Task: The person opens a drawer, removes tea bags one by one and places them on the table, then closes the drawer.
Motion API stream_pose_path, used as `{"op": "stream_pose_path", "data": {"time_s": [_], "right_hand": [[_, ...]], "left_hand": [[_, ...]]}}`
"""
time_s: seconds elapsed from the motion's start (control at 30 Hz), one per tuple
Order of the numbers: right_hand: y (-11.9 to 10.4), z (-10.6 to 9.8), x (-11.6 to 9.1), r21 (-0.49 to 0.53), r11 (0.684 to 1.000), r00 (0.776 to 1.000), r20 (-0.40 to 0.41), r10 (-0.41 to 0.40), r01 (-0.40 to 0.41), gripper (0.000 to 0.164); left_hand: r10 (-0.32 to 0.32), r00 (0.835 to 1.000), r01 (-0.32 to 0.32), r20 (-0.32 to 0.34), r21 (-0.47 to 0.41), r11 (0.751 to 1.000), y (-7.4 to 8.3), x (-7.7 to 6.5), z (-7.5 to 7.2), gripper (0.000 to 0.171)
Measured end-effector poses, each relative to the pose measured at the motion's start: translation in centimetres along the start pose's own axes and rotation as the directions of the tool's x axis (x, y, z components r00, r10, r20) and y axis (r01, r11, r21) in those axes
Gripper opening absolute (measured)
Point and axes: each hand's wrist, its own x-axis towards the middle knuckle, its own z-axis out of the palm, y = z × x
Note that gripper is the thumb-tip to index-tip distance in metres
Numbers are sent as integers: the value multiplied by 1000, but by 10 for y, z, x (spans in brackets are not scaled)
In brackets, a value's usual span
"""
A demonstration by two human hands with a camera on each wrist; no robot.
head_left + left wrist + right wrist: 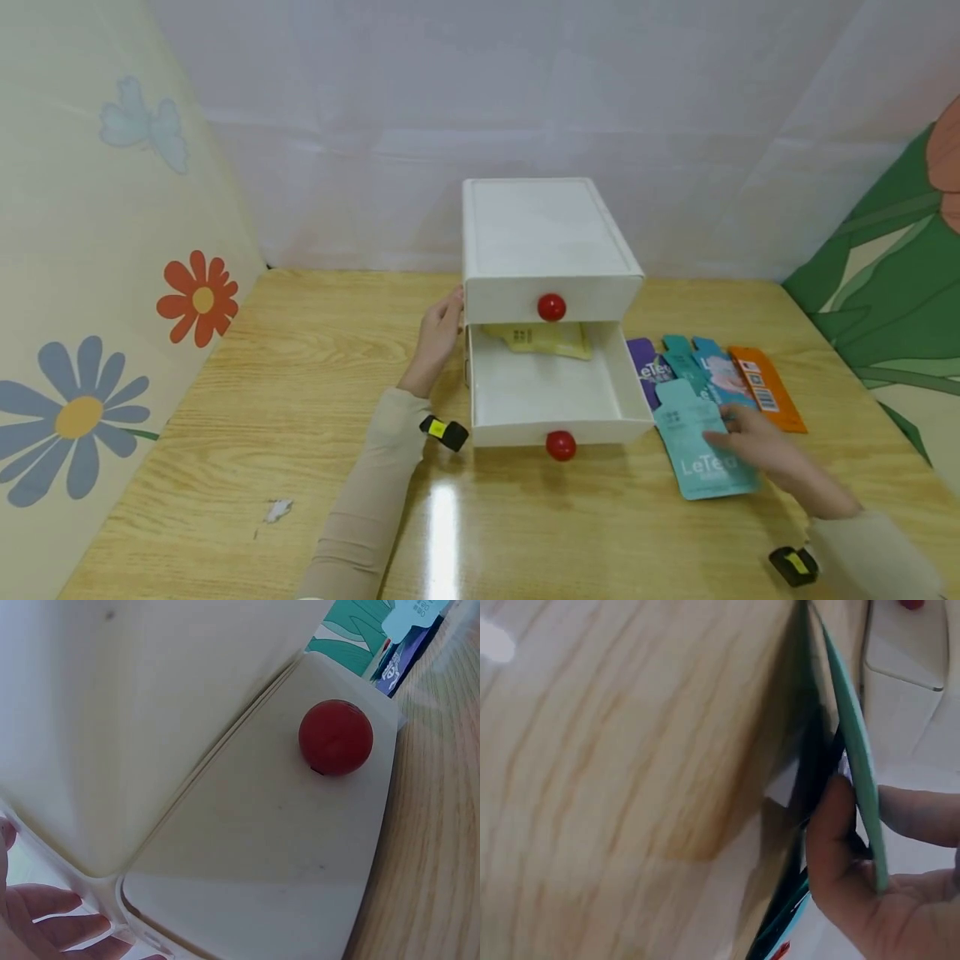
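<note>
A white two-drawer box (pixel 551 225) stands on the table, its lower drawer (pixel 536 396) pulled out and its upper one closed. Inside the lower drawer, toward the back, lies a yellow packet (pixel 551 339). My left hand (pixel 437 337) touches the box's left side, fingers fairly straight along the edge (pixel 56 919). On the right, my right hand (pixel 757 442) pinches a light teal packet (pixel 701 454) marked "LeTea" between thumb and fingers. The right wrist view shows that packet (pixel 859 750) edge-on, tilted up from the wood.
Beside the drawer lie a purple packet (pixel 647 367), a darker green packet (pixel 681 360), a blue packet (pixel 723 371) and an orange packet (pixel 772 387). Red round knobs (pixel 552 307) stick out from both drawer fronts. A white cloth (pixel 525 100) hangs behind the table.
</note>
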Motion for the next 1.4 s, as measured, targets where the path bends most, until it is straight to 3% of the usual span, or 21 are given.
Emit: {"op": "stream_pose_path", "data": {"time_s": [0.3, 0.6, 0.77, 0.93, 1.03, 1.27, 1.4], "right_hand": [[2, 2, -2, -116, 993, 997, -75, -17, 8, 56], [-11, -8, -6, -238, 967, 967, -213, -140, 88, 50], [-30, -10, -8, -250, 954, 923, -302, -239, 165, 49], [-60, -17, -16, -246, 925, 829, -420, -370, 288, 39], [-80, -23, -24, -217, 916, 796, -454, -400, 337, 34], [-126, -24, -36, -222, 896, 800, -406, -443, 384, 34], [-150, -19, -30, -292, 841, 765, -354, -537, 455, 32]], "left_hand": [[-4, 1000, 4, 17, -18, 1000, 0, 0, 0, 43], [-2, 1000, 2, 15, -10, 1000, -1, 0, -1, 44], [13, 1000, -13, 21, -15, 1000, -1, 1, -1, 43], [11, 1000, -11, 22, 2, 1000, -1, 1, -1, 43], [5, 1000, -5, 25, 2, 1000, -1, 1, -1, 44], [1, 1000, -1, 20, -3, 1000, -1, 1, 0, 43], [-4, 1000, 4, 17, -10, 1000, -1, 1, 0, 43]]}}
